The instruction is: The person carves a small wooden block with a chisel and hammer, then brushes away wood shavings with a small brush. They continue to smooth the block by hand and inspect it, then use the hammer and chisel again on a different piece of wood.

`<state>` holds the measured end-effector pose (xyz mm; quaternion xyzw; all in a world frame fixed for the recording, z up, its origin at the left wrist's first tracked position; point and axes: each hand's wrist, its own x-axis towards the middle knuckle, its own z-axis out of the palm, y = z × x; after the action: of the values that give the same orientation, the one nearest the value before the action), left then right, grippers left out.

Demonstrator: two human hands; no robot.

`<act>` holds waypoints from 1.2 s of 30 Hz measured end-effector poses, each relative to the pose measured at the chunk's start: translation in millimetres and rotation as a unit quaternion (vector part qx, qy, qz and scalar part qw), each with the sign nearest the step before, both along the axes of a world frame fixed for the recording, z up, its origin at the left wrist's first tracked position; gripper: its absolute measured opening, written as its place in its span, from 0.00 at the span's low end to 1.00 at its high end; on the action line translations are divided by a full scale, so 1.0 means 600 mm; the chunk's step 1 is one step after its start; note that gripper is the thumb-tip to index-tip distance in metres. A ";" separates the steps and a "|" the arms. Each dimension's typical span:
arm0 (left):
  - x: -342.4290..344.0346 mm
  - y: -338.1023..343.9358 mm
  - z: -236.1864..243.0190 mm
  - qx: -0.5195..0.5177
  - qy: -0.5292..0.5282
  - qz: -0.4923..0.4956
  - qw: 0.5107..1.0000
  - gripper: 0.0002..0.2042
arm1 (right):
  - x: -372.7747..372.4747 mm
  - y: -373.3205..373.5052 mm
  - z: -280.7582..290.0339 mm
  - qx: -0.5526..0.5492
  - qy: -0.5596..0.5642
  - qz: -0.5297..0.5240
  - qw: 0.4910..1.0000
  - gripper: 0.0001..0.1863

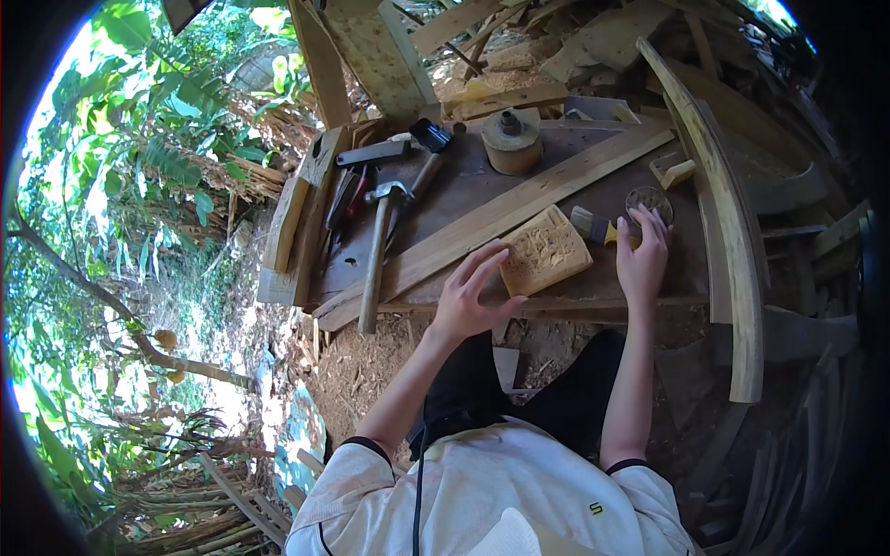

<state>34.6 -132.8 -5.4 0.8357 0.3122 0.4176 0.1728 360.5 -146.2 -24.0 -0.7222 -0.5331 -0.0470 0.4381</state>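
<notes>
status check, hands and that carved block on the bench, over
Left hand open, resting on pale carved wooden block. Right hand at small brush with yellow handle, grip unclear. Long wooden plank lies just behind block.

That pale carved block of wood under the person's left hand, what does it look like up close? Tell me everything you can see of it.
The wood block is a pale yellowish, roughly rectangular slab that lies flat on the dark workbench, turned at an angle near the front edge. Its top face is rough with shallow carved cuts, so the pattern is hard to read. The left hand rests its fingers on the block's near left corner. A long plank runs just behind it, and a brush lies at its right.
</notes>
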 end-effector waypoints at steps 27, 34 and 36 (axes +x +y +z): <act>-0.365 0.306 0.056 -0.038 0.283 0.356 0.890 0.23 | -0.005 -0.002 0.005 0.023 -0.017 -0.006 1.000 0.15; -0.354 0.321 0.047 0.008 0.285 0.332 0.899 0.23 | -0.006 -0.006 0.009 0.017 -0.019 -0.005 1.000 0.16; -0.370 0.317 0.046 0.034 0.278 0.352 0.893 0.24 | -0.011 -0.002 0.010 0.020 -0.018 0.003 1.000 0.16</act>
<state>-187.5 57.6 22.3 0.7585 0.6066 0.2125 -0.1078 353.9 -147.3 -17.7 -0.7108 -0.5422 -0.0687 0.4429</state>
